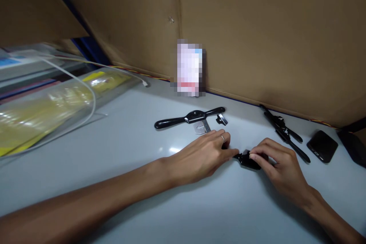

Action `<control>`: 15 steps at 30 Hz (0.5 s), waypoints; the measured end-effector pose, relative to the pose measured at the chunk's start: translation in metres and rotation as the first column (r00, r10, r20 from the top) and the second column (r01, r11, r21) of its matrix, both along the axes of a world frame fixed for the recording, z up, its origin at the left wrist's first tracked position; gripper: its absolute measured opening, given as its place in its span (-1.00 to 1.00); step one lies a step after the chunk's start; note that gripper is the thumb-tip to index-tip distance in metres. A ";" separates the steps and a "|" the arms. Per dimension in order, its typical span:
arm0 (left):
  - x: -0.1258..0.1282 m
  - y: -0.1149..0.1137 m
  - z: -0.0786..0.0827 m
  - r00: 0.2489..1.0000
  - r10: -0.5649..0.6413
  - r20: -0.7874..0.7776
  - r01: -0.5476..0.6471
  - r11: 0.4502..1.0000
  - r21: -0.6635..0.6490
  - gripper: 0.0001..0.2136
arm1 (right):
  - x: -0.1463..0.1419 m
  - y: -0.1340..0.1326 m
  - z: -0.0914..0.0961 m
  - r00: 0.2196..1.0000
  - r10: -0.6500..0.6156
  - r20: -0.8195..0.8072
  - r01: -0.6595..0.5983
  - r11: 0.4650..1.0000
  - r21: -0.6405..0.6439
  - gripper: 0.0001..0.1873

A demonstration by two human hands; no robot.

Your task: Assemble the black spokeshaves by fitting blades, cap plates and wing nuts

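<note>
A black spokeshave (248,161) lies low over the table between my hands. My left hand (207,154) is closed around one of its handles, which the fingers mostly hide. Thumb and forefinger of my right hand (277,162) pinch at the middle of its body; the small part under the fingertips cannot be made out. Just beyond my left hand rests another black spokeshave (195,116) with its handles spread left and right. A flat metal blade (201,127) lies against its near side, and a small black-and-silver cap piece (221,119) sits beside its right handle.
More black spokeshaves (281,129) lie overlapping at the right, near a black phone (322,146). A blurred-out upright box (190,68) leans by the brown partition (268,38). On the left are a clear plastic bag with yellow contents (63,103) and a white cable (93,99).
</note>
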State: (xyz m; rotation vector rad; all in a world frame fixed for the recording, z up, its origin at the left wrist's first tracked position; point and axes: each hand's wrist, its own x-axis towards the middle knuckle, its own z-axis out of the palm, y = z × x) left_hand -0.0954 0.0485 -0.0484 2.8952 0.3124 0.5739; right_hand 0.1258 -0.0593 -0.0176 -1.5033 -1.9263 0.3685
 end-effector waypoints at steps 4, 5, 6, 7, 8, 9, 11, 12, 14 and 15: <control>0.000 0.000 -0.001 1.000 -0.006 -0.005 0.006 1.000 0.006 -0.53 | 0.000 0.001 0.000 0.998 -0.009 0.059 0.008 1.000 0.022 -0.83; 0.000 0.001 -0.001 1.000 -0.005 -0.003 0.005 1.000 0.007 -0.53 | 0.000 0.002 -0.001 0.997 -0.008 0.076 0.005 0.999 0.038 -0.83; 0.000 0.001 -0.001 1.000 -0.006 -0.001 0.006 1.000 0.008 -0.52 | -0.001 0.002 -0.001 0.996 -0.003 0.091 -0.002 0.998 0.057 -0.82; 0.000 0.001 -0.002 1.000 -0.007 0.000 0.007 1.000 0.009 -0.52 | -0.001 0.003 -0.002 0.994 0.003 0.106 -0.011 0.997 0.076 -0.82; 0.000 0.001 -0.002 1.000 -0.005 0.001 0.005 1.000 0.008 -0.53 | -0.001 0.004 -0.002 0.993 0.009 0.121 -0.021 0.995 0.093 -0.81; 0.000 0.000 -0.001 1.000 -0.003 -0.001 0.003 1.000 0.007 -0.53 | -0.001 0.004 -0.002 0.990 0.019 0.137 -0.034 0.994 0.107 -0.81; 0.000 0.000 -0.001 1.000 -0.002 -0.005 0.002 1.000 0.001 -0.52 | -0.001 0.005 -0.003 0.984 0.046 0.171 -0.066 0.991 0.118 -0.81; 0.000 -0.001 0.000 1.000 -0.001 -0.007 0.001 1.000 -0.001 -0.52 | -0.001 0.006 -0.003 0.980 0.061 0.191 -0.085 0.989 0.117 -0.80; 0.000 -0.002 0.002 1.000 0.004 -0.014 -0.004 1.000 -0.003 -0.52 | -0.001 0.007 -0.002 0.970 0.085 0.226 -0.112 0.987 0.111 -0.79; 0.000 -0.002 0.003 1.000 0.006 -0.018 -0.006 1.000 -0.003 -0.52 | -0.001 0.008 -0.002 0.967 0.086 0.239 -0.113 0.988 0.102 -0.78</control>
